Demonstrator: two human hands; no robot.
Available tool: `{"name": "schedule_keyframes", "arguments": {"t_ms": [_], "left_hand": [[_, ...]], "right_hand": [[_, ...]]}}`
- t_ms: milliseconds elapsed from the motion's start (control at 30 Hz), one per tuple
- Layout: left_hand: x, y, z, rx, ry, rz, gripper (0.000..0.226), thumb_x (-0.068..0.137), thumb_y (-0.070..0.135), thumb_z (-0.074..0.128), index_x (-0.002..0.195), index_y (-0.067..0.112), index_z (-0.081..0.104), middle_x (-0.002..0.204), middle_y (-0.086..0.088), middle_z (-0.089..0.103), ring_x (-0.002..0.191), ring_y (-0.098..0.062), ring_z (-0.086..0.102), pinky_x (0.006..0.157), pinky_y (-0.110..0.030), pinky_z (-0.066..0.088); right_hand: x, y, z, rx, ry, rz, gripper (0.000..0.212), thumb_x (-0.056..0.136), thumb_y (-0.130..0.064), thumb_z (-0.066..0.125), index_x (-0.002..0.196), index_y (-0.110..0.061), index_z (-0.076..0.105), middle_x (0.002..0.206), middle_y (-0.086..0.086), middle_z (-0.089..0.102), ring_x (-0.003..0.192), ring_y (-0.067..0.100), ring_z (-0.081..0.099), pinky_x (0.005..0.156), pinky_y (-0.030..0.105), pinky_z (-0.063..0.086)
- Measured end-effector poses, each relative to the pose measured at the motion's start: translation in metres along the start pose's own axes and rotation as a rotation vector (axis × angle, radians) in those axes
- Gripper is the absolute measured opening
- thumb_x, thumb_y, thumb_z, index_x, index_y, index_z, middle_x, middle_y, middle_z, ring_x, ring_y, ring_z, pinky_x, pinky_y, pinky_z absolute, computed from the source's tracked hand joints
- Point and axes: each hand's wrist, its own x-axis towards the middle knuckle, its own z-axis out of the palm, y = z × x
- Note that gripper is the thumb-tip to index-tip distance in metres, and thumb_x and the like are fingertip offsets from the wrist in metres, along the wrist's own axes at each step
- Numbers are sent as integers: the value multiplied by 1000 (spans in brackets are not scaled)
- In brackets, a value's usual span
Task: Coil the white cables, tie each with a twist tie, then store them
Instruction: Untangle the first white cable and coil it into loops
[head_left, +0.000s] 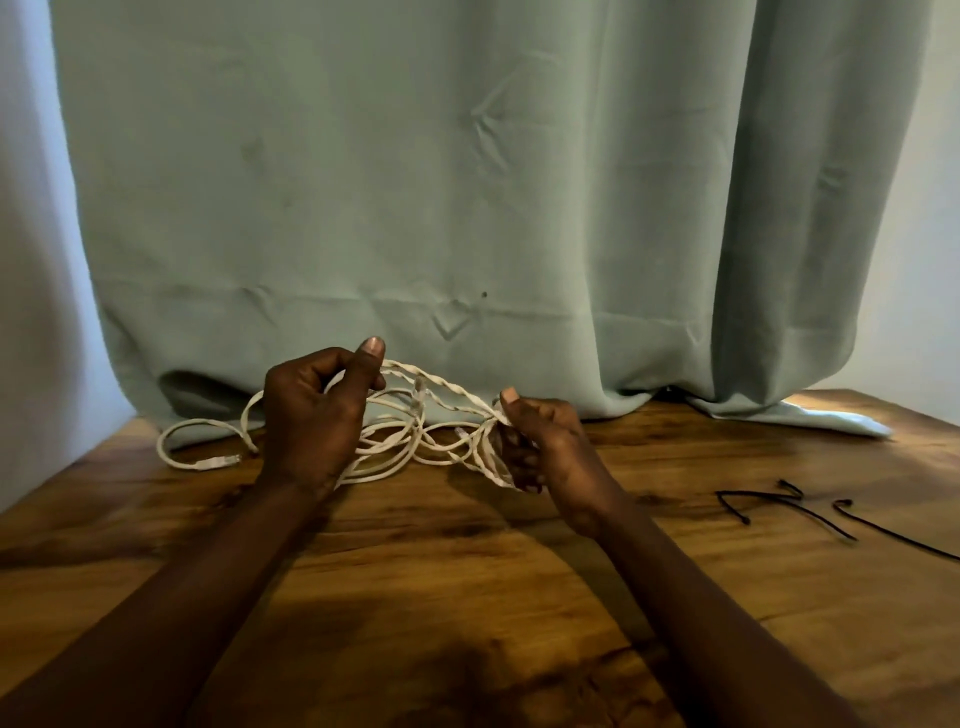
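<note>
A tangle of white cables (400, 441) lies at the far middle of the wooden table (467, 571). My left hand (311, 415) pinches a twisted strand near its upper end. My right hand (540, 447) grips a bunch of loops at the other end, so the twisted strand stretches between both hands above the table. One loose loop with a connector plug (218, 461) trails off to the left on the tabletop. Black twist ties (779, 506) lie apart on the table to the right of my right hand.
A pale green curtain (415, 182) hangs behind the table and its hem rests on the far edge. White walls stand at both sides. Bare wood lies in front of my forearms.
</note>
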Motion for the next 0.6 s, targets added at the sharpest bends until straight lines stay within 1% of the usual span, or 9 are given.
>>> {"name": "schedule_keyframes", "arguments": {"t_ms": [67, 100, 167, 233, 300, 400, 467, 533, 600], "left_hand": [[0, -3, 2, 28, 21, -6, 36, 99, 38, 68, 73, 14, 74, 68, -26, 65, 63, -20, 60, 63, -9, 45], [0, -7, 2, 45, 16, -15, 34, 98, 39, 68, 75, 16, 75, 70, -22, 68, 67, -23, 64, 66, -12, 47], [-1, -15, 1, 131, -38, -4, 31, 98, 45, 67, 80, 22, 77, 71, -3, 73, 72, -18, 70, 73, -27, 55], [-5, -21, -3, 378, -129, 151, 36, 99, 51, 59, 89, 22, 78, 75, 4, 73, 73, -20, 71, 68, -33, 52], [-11, -19, -2, 599, -206, 350, 36, 101, 45, 50, 101, 22, 77, 88, 0, 75, 79, -25, 70, 67, -32, 47], [-21, -8, 6, 578, -344, 464, 32, 103, 38, 47, 120, 25, 71, 109, 4, 72, 99, -17, 68, 82, -37, 51], [-31, -1, 15, 345, -496, 360, 42, 103, 48, 45, 134, 27, 65, 124, 11, 69, 115, -7, 63, 97, -39, 51], [-45, 4, 25, 82, -636, 97, 60, 96, 61, 49, 148, 30, 54, 130, 15, 68, 122, -2, 62, 103, -31, 51], [-55, 5, 34, -48, -708, -80, 65, 93, 55, 61, 151, 29, 48, 128, 12, 71, 120, -4, 66, 104, -35, 54]], "right_hand": [[-2, -3, 4, 134, -97, 138, 49, 99, -45, 49, 62, -15, 41, 48, -4, 29, 36, 8, 23, 39, 19, 20], [-3, -3, 6, 206, -129, 207, 49, 98, -47, 49, 61, -17, 40, 47, -5, 27, 35, 6, 21, 38, 18, 18], [-4, -2, 10, 343, -167, 296, 50, 98, -48, 48, 58, -20, 40, 45, -7, 26, 34, 5, 19, 38, 19, 13], [-4, -1, 9, 467, -169, 347, 51, 99, -47, 48, 55, -21, 41, 43, -8, 26, 32, 5, 20, 38, 20, 10], [-4, -1, 5, 579, -171, 359, 51, 98, -46, 49, 53, -22, 43, 41, -8, 28, 30, 4, 22, 36, 17, 13], [-3, -2, 1, 667, -177, 362, 53, 99, -45, 47, 52, -22, 45, 40, -8, 30, 28, 4, 26, 34, 14, 16], [-4, -3, 1, 689, -203, 368, 54, 100, -45, 45, 51, -22, 46, 39, -8, 32, 27, 3, 25, 34, 14, 17], [-5, -5, 3, 687, -204, 374, 55, 102, -44, 44, 51, -22, 46, 39, -8, 31, 27, 4, 22, 34, 14, 16], [-5, -5, 3, 629, -132, 384, 54, 100, -44, 47, 51, -21, 45, 38, -8, 29, 26, 4, 23, 33, 14, 16]]}}
